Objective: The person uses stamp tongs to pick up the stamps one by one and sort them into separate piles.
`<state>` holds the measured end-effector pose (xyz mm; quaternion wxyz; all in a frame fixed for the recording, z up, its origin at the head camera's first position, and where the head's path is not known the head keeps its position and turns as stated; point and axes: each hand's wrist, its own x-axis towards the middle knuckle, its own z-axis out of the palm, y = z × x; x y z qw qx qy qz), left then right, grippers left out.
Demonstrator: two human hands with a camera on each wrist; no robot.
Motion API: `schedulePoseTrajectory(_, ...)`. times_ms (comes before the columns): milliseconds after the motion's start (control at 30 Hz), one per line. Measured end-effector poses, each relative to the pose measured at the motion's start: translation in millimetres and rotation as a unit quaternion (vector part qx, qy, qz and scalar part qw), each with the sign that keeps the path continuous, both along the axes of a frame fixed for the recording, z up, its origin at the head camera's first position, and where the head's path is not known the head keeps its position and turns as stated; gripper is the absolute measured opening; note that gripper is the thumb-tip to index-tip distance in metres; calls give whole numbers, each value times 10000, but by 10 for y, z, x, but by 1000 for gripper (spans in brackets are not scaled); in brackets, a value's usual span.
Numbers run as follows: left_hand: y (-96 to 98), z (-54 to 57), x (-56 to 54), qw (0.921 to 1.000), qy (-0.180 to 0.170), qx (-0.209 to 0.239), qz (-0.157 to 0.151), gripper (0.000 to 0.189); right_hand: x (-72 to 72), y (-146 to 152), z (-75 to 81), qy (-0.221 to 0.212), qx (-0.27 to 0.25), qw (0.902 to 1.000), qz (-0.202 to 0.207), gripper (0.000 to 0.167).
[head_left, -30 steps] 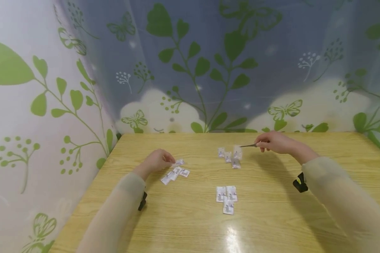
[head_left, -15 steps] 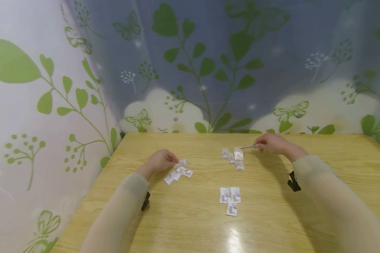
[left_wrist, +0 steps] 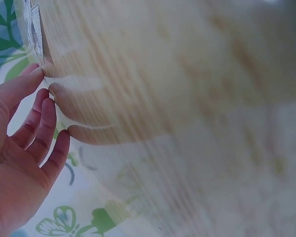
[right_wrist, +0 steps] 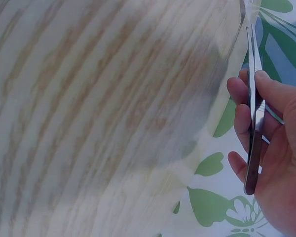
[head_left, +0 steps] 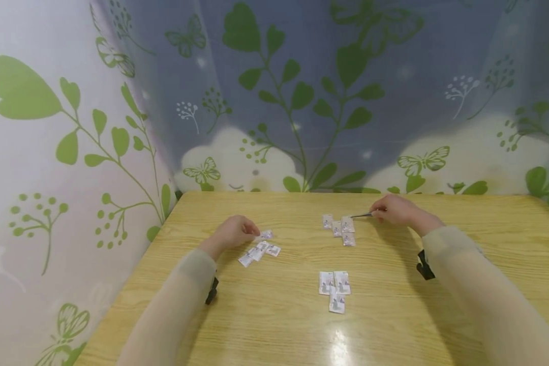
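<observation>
My right hand (head_left: 393,209) pinches metal tweezers (right_wrist: 255,98) between thumb and fingers, their slim tips pointing left in the head view. Right at those tips is a small printed packet (head_left: 347,224), the top one of a loose group on the far right part of the table. In the right wrist view the two tweezer arms stand slightly apart near the tips. My left hand (head_left: 235,231) rests its fingertips on the table at the edge of a packet (head_left: 266,234), with the fingers loosely extended. Just in front of it several overlapping packets (head_left: 258,250) lie fanned out.
Nearer to me, three packets (head_left: 334,290) lie together on the wooden table (head_left: 279,315). Behind the table's far edge hangs a curtain (head_left: 274,101) with leaves and butterflies, and a patterned sheet (head_left: 32,168) runs along the left side.
The packet at the tweezer tips has come down from a raised position and lies flat on its group. My left hand stays at its packet; the head view has shifted slightly.
</observation>
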<state>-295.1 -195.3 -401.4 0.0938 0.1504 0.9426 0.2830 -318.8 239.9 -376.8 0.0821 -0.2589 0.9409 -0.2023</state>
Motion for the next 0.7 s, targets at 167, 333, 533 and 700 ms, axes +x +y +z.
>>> schedulePoseTrajectory(167,3,-4,-3,9999,-71,93,-3,10,41,47,42,-19,14,9999,-121,23)
schedulePoseTrajectory(333,5,5,2,10000,-41,90,-15,9,98,105,103,-70,-41,9996,-282,28)
schedulePoseTrajectory(533,12,10,-7,10000,41,-2,-58,9,133,107,158,-21,-115,9994,-333,31)
schedulePoseTrajectory(700,24,4,7,10000,24,-29,-35,9,150,-41,209,177,-206,9995,-164,30)
